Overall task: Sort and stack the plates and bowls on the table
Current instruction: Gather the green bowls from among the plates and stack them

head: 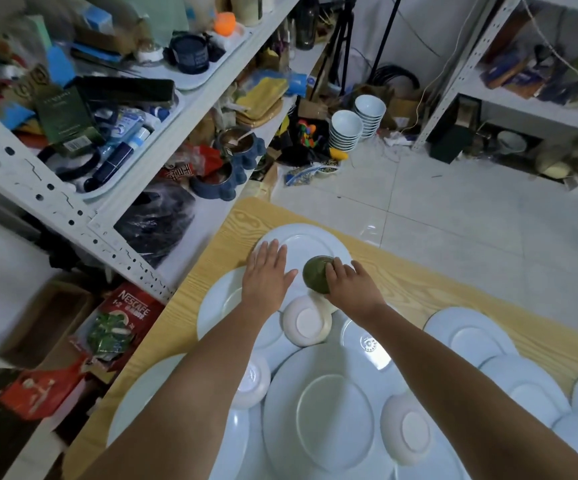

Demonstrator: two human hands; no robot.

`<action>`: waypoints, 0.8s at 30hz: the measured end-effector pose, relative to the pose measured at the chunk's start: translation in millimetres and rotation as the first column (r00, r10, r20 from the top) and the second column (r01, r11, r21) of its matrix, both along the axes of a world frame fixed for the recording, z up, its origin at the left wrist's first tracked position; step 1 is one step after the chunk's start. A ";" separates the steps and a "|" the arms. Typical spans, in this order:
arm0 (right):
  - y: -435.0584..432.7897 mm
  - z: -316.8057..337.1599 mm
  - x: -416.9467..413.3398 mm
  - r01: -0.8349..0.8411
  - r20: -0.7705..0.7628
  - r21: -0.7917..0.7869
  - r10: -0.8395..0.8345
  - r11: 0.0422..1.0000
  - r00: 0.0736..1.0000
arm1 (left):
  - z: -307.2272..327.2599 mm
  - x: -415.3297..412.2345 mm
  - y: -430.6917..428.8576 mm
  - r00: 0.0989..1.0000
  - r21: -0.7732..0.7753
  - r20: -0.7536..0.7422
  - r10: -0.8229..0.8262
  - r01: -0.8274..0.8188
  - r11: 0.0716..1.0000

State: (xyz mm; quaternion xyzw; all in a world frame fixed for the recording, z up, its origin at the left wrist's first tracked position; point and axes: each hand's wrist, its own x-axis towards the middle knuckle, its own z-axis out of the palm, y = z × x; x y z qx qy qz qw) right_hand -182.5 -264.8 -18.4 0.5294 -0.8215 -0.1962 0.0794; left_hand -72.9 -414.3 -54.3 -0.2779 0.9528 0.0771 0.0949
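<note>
Looking down from the head camera, both forearms reach out over a wood-grain table [419, 282] crowded with white crockery. The right hand [353, 285] curls its fingers over a green bowl [317, 273] turned bottom-up, gripping it from the near side. This bowl sits above the near rim of the far plate [308, 242], with a cream piece [327, 304] just under it that I cannot identify. The left hand [266, 275] is spread flat, fingers straight, palm down at the left edge of that same plate and holding nothing. Whether it presses the plate or hovers just over it I cannot tell.

Every bowl on the table is inverted, so none shows any contents. A white bowl [306, 322] lies foot-up just beside the green one, and another [407, 427] rests on the big oval plate [332, 410] nearest the camera. A third small bowl [254, 381] is half hidden by the left forearm. Plates overlap all around — one at the left [223, 303] and two at the right [471, 336], with more cut off by the bottom and right edges.

On the floor beyond stand two stacks of white bowls [346, 131], nested upright. A shelf tray [162, 126] at the left holds tubes and bottles — their labels are too blurred to read.
</note>
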 end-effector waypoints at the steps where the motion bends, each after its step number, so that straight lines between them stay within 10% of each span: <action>1: 2.5 0.6 0.4 -0.001 0.003 -0.033 0.001 0.999 1.000 | 3.6 0.3 0.1 1.000 -0.002 0.000 -0.003 0.003 1.000; 6: 15.7 33.4 3.9 0.280 0.148 -0.135 -0.260 0.951 0.954 | 27.6 2.1 7.6 0.999 -0.032 -0.021 -0.026 0.025 0.999; 12: 72.9 41.7 -2.5 0.800 0.563 -0.105 -0.628 0.590 0.537 | 59.2 4.6 27.6 0.998 -0.051 -0.031 -0.049 0.048 0.998; 24: 325.7 67.7 60.5 0.976 0.733 -0.125 -0.646 0.178 0.212 | 113.0 10.9 177.5 0.952 -0.160 -0.117 -0.281 0.261 0.952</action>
